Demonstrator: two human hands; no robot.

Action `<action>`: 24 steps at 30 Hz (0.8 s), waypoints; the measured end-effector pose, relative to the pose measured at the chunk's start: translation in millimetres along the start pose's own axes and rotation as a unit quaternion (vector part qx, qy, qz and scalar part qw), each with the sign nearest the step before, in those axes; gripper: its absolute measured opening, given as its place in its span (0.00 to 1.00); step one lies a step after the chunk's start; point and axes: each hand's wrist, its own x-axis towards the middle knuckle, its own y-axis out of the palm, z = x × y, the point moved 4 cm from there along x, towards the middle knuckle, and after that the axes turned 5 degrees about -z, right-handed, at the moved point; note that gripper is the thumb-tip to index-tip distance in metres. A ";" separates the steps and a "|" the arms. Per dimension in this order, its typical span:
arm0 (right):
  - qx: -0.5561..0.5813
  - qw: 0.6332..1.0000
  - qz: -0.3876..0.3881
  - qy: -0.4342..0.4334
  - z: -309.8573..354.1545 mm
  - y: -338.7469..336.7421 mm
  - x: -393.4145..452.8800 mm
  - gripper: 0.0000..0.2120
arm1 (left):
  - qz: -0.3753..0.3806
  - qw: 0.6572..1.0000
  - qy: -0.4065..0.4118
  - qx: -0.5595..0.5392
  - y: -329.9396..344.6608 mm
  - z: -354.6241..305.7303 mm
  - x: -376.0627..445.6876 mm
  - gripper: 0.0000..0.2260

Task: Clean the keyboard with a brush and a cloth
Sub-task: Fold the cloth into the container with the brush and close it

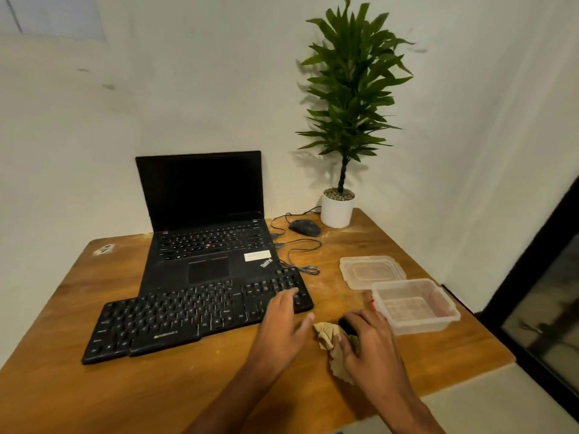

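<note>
A black external keyboard [188, 314] lies across the front of the wooden table, partly on top of the laptop's palm rest. My left hand [282, 321] rests on the keyboard's right end with fingers nearly straight and the thumb spread out to the right. Just right of it lies a crumpled beige cloth [326, 335] on the table. My right hand [366, 336] sits over the cloth, fingers curled round a black brush [347, 327]. A small red piece [372, 305], maybe the brush's end, shows beyond the knuckles. Most of the brush is hidden by the hand.
An open black laptop [206, 245] stands behind the keyboard. A clear plastic box [416, 308] and its lid [371, 270] lie to the right of my hands. Further back are a wired mouse [305, 227], loose cables [297, 252] and a potted plant [337, 211]. The table edge [470, 375] runs close on the right.
</note>
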 end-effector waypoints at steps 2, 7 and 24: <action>-0.002 1.000 0.003 0.001 -4.6 -1.0 -5.5 0.21 | 0.033 0.999 0.012 0.003 14.2 -5.7 -3.7 0.27; 0.013 1.000 0.024 0.015 -12.2 3.5 -14.0 0.21 | 0.096 0.994 0.049 0.012 37.6 -8.0 -10.8 0.19; 0.296 0.936 -0.004 0.189 -32.4 -8.7 0.0 0.15 | 0.150 0.977 0.031 -0.148 26.8 -26.7 -7.2 0.23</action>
